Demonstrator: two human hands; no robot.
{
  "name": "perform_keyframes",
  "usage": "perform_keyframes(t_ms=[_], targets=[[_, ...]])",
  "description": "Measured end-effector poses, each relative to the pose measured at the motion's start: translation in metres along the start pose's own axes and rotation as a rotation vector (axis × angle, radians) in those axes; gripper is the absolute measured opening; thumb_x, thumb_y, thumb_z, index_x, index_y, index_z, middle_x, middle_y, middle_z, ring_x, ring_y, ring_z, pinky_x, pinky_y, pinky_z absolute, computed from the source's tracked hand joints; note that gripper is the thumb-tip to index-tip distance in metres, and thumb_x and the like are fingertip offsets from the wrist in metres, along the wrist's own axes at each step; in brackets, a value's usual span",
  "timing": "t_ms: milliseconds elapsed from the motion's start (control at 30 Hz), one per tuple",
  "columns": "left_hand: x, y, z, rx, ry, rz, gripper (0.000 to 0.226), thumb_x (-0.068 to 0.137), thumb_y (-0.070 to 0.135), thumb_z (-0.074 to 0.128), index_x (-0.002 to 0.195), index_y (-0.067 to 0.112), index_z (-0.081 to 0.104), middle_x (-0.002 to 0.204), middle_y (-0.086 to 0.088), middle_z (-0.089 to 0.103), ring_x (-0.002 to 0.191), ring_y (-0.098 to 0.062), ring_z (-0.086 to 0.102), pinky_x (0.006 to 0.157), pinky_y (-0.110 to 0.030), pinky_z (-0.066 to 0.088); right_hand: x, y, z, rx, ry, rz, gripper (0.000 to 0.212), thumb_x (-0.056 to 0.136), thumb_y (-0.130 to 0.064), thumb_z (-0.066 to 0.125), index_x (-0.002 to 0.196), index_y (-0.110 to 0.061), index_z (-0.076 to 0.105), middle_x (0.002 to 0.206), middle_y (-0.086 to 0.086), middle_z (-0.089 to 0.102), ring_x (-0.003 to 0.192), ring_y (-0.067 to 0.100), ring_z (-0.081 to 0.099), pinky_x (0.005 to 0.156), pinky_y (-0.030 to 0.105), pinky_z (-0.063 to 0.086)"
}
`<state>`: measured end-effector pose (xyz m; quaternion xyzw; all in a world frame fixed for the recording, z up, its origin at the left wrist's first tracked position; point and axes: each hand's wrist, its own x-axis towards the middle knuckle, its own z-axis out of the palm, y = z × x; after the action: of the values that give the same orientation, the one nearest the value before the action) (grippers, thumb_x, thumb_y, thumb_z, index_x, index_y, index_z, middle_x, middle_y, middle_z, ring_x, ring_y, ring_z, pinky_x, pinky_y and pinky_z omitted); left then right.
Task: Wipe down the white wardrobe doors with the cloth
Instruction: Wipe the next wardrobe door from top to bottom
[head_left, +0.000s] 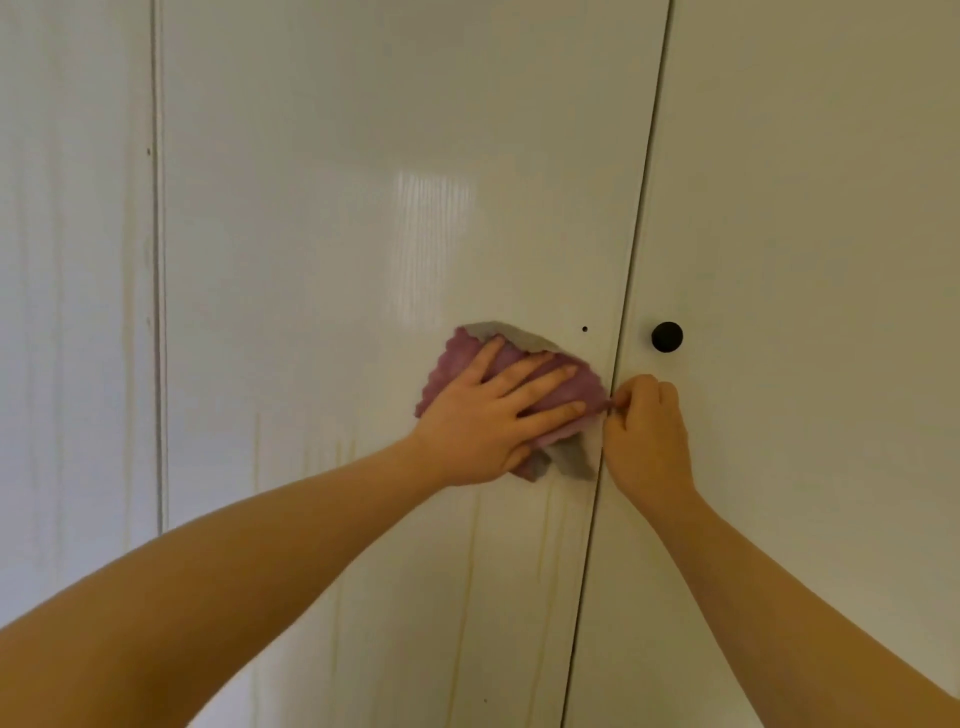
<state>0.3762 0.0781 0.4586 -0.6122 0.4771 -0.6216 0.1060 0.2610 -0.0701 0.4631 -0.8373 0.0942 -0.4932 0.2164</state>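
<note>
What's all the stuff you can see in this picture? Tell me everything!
wardrobe doors: two, white, meeting at a dark gap
panel: one, white, far left
knob: one, black, on the door right of the gap
hole: one, small and dark, on the door left of the gap
drip streaks: several, faint yellowish, below the cloth
cloth: one, pink with a grey side, against the door left of the gap
left hand: one, flat on the cloth, fingers spread
right hand: one, pinching the cloth's edge at the gap
</note>
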Motion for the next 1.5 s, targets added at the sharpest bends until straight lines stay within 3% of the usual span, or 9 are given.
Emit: perform_keyframes(t_ms=[200, 333, 467, 567, 800, 1033, 1167, 1267, 1500], targets=[[-0.067, -0.043, -0.006, 0.059, -0.012, -0.052, 0.052, 0.089, 0.040, 0.041, 0.139, 0.030, 0.038, 0.143, -0.010, 0.045, 0.131, -0.031, 0.035, 0.108, -0.057, 0.016, -0.009, 0.000, 0.003, -0.036, 0.002, 0.003, 0.017, 0.083, 0.005, 0.045, 0.096, -0.002, 0.053, 0.096, 0.009, 0.042, 0.086, 0.026, 0.045, 0.077, 0.036, 0.041], [-0.032, -0.012, 0.002, 0.015, 0.004, -0.111, 0.051, 0.089, 0.041, 0.041, 0.138, 0.029, 0.043, 0.143, -0.011, 0.046, 0.132, -0.032, 0.033, 0.110, -0.057, 0.009, -0.009, -0.006, 0.014, -0.075, 0.096, -0.046, 0.019, 0.081, 0.009, 0.045, 0.094, 0.002, 0.057, 0.097, 0.020, 0.050, 0.085, 0.034, 0.049, 0.074, 0.042, 0.041], [-0.008, 0.005, 0.002, -0.033, 0.029, -0.053, 0.044, 0.092, 0.038, 0.043, 0.132, 0.024, 0.054, 0.143, -0.007, 0.046, 0.133, -0.028, 0.035, 0.113, -0.052, 0.010, -0.009, -0.025, 0.028, -0.098, 0.204, -0.066, 0.013, 0.079, 0.009, 0.048, 0.083, 0.000, 0.055, 0.087, 0.019, 0.050, 0.077, 0.032, 0.046, 0.068, 0.038, 0.035], [-0.034, -0.017, 0.001, -0.021, 0.001, -0.065, 0.047, 0.094, 0.038, 0.041, 0.139, 0.024, 0.044, 0.146, -0.005, 0.043, 0.134, -0.026, 0.035, 0.115, -0.048, 0.012, -0.009, -0.042, 0.038, -0.104, 0.320, -0.118, 0.013, 0.072, 0.011, 0.052, 0.078, -0.001, 0.056, 0.080, 0.019, 0.052, 0.070, 0.031, 0.046, 0.064, 0.035, 0.031], [-0.133, -0.080, -0.009, 0.015, -0.036, -0.099, 0.048, 0.099, 0.037, 0.027, 0.144, 0.020, 0.034, 0.150, -0.003, 0.031, 0.137, -0.025, 0.031, 0.113, -0.049, 0.014, -0.010, -0.084, 0.073, -0.046, 0.257, -0.159, 0.012, 0.077, 0.007, 0.051, 0.084, -0.002, 0.054, 0.077, 0.012, 0.053, 0.067, 0.026, 0.045, 0.066, 0.040, 0.037], [-0.196, -0.130, -0.019, 0.038, -0.078, -0.130, 0.049, 0.100, 0.038, 0.023, 0.145, 0.019, 0.031, 0.149, -0.007, 0.034, 0.137, -0.027, 0.031, 0.112, -0.051, 0.017, -0.009, -0.109, 0.097, -0.110, 0.327, -0.142, 0.011, 0.078, 0.004, 0.049, 0.085, -0.001, 0.056, 0.077, 0.014, 0.057, 0.071, 0.032, 0.051, 0.070, 0.034, 0.028], [-0.186, -0.119, -0.019, 0.040, -0.038, -0.168, 0.050, 0.100, 0.037, 0.021, 0.146, 0.019, 0.029, 0.151, -0.004, 0.032, 0.136, -0.028, 0.030, 0.112, -0.052, 0.012, -0.011, -0.110, 0.103, -0.149, 0.377, -0.154, 0.015, 0.076, -0.003, 0.043, 0.083, -0.001, 0.057, 0.074, 0.014, 0.057, 0.068, 0.031, 0.050, 0.070, 0.034, 0.028], [-0.157, -0.102, -0.014, 0.003, 0.005, -0.141, 0.052, 0.097, 0.038, 0.031, 0.146, 0.019, 0.029, 0.152, -0.004, 0.028, 0.138, -0.028, 0.028, 0.114, -0.051, 0.006, -0.012, -0.110, 0.104, -0.164, 0.369, -0.156, 0.018, 0.076, -0.005, 0.042, 0.084, -0.001, 0.058, 0.076, 0.014, 0.057, 0.071, 0.031, 0.051, 0.070, 0.033, 0.025], [-0.092, -0.045, -0.002, -0.078, 0.021, -0.084, 0.053, 0.094, 0.035, 0.034, 0.143, 0.015, 0.041, 0.150, -0.006, 0.037, 0.136, -0.026, 0.028, 0.114, -0.049, 0.005, -0.017, -0.086, 0.083, -0.278, 0.408, -0.176, 0.030, 0.080, -0.014, 0.033, 0.084, -0.004, 0.061, 0.078, 0.014, 0.058, 0.073, 0.032, 0.053, 0.070, 0.028, 0.019]])
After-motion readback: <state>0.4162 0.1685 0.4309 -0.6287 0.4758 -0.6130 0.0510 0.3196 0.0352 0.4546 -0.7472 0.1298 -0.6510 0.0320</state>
